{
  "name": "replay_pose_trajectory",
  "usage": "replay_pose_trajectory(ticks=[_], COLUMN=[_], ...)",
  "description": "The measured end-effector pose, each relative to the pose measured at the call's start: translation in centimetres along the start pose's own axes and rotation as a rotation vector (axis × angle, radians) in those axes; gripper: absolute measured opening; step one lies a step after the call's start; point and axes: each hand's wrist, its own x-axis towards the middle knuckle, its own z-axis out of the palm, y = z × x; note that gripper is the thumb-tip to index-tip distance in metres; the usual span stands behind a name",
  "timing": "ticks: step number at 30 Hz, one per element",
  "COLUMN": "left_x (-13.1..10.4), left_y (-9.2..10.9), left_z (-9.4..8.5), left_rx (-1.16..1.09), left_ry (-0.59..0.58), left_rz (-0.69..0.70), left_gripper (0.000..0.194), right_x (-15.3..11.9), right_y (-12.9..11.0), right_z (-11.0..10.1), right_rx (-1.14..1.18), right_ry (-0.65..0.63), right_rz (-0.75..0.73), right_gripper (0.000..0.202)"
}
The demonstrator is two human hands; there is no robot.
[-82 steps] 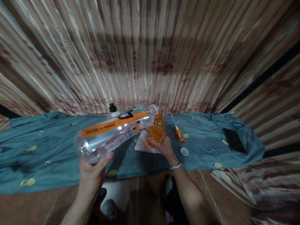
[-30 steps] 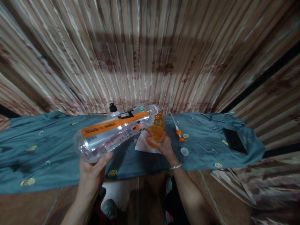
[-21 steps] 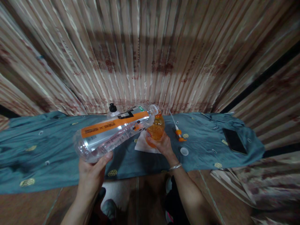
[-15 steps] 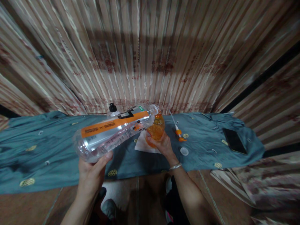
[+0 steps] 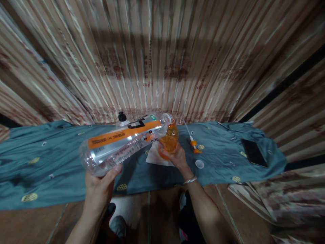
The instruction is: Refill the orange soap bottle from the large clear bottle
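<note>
My left hand is closed round the lower part of a large clear plastic bottle with an orange and silver label. The bottle is tilted, its mouth to the right over the opening of an orange see-through bottle. Whether the two mouths touch, I cannot tell. My right hand grips the orange bottle, which stands about upright above a white tissue. To the right lie a pump top in orange and white with a long tube, and a small white cap.
A teal patterned cloth covers the narrow table. A black phone lies toward its right end. Behind the tilted bottle stands another bottle with a black cap. A striped curtain hangs along the back.
</note>
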Motion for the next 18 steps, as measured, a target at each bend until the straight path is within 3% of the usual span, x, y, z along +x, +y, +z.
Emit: replay_pose_trajectory(ticks=[4, 18], left_x=[-0.04, 0.29], left_y=[0.13, -0.24], left_z=[0.13, -0.4], left_rx=[-0.004, 0.038], left_ry=[0.022, 0.011], left_rz=[-0.023, -0.006], left_gripper=[0.045, 0.041], right_x=[0.03, 0.05], right_y=[-0.18, 0.16], right_z=[-0.14, 0.1], right_rx=[0.037, 0.012], right_ry=[-0.023, 0.006], right_rz=[0.063, 0.01], right_gripper=[0.062, 0.062])
